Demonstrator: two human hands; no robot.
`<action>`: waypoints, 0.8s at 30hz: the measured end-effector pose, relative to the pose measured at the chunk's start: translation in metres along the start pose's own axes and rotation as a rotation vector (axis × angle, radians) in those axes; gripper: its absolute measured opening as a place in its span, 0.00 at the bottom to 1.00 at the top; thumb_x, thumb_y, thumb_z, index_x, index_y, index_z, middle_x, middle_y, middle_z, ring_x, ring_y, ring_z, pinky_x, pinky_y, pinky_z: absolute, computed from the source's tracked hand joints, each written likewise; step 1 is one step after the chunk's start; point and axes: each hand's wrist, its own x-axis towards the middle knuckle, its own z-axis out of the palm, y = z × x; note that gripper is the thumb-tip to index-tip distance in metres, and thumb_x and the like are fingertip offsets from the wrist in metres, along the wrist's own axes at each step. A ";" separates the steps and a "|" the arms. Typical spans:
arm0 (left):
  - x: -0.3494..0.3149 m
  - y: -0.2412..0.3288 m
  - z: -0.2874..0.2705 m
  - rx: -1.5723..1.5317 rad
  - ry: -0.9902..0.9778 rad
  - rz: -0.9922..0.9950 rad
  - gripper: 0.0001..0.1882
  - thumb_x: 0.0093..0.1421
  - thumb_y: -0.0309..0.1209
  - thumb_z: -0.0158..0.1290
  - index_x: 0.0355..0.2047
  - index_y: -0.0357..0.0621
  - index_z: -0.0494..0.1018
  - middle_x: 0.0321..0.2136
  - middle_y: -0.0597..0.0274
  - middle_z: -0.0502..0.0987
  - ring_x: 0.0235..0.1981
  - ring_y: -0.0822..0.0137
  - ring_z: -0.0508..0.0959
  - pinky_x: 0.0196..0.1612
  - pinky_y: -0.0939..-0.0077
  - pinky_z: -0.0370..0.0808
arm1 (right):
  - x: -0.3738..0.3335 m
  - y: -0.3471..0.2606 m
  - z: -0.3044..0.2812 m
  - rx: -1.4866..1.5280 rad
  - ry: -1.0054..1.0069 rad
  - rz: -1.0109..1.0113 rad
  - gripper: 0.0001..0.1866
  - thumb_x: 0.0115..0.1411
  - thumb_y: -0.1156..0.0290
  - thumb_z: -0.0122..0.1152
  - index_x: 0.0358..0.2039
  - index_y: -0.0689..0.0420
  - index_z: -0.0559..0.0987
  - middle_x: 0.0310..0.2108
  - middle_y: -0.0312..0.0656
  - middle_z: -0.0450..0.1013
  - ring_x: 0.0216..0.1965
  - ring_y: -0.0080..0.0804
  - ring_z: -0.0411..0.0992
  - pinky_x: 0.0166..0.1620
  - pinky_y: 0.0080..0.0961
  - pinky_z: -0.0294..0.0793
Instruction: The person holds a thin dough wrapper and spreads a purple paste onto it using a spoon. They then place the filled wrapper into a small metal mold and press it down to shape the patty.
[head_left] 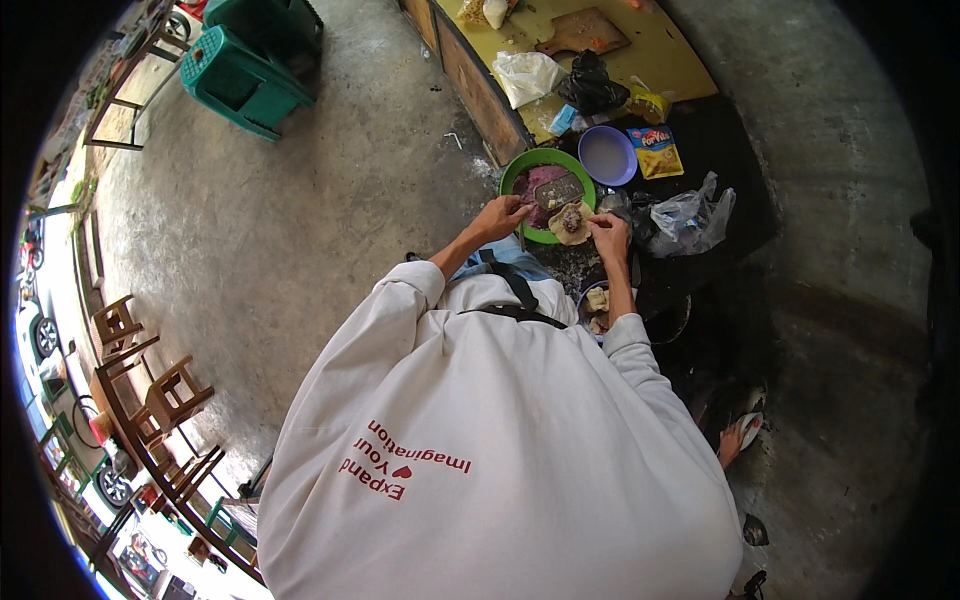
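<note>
A green basin (512,170) holds a pinkish ground-meat mixture (540,178), with a grey, flat, textured piece (560,190) lying on it. My right hand (609,234) pinches the edge of a round, pale dough wrapper (558,225) over the basin's near right rim. A lump of filling (572,218) rests on the wrapper's middle. At the basin's left rim, my left hand (503,217) has its fingers drawn together. Something thin may be in them, too small to make out. Below my right wrist stands a bowl with several pale dough pieces (597,300), partly hidden by my forearm.
Behind the basin are a purple bowl of cloudy liquid (607,156) and a yellow-blue packet (656,152). Clear plastic bags (692,218) lie to the right. A yellow table (680,60) bears a cutting board (584,34), a white bag (528,77) and a black bag (592,82). Green stools (245,82) stand far left.
</note>
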 end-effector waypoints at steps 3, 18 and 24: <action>-0.001 0.001 0.002 -0.009 0.006 0.013 0.25 0.68 0.47 0.54 0.31 0.32 0.74 0.22 0.46 0.74 0.24 0.52 0.73 0.32 0.54 0.68 | -0.007 -0.028 -0.005 -0.017 0.006 -0.107 0.09 0.57 0.71 0.68 0.33 0.65 0.84 0.29 0.47 0.80 0.29 0.39 0.79 0.37 0.33 0.77; -0.006 0.015 0.016 0.042 -0.055 0.102 0.23 0.70 0.45 0.53 0.34 0.32 0.74 0.20 0.49 0.71 0.22 0.60 0.68 0.30 0.59 0.67 | -0.023 -0.085 0.013 -0.191 -0.040 -0.375 0.08 0.56 0.73 0.69 0.34 0.64 0.83 0.31 0.47 0.79 0.30 0.38 0.80 0.35 0.32 0.78; -0.005 0.014 0.019 0.061 -0.062 0.127 0.22 0.70 0.44 0.54 0.33 0.32 0.74 0.21 0.47 0.72 0.23 0.57 0.70 0.30 0.58 0.67 | -0.025 -0.079 0.008 -0.194 -0.037 -0.363 0.07 0.56 0.74 0.69 0.34 0.63 0.83 0.31 0.48 0.79 0.30 0.40 0.80 0.36 0.34 0.78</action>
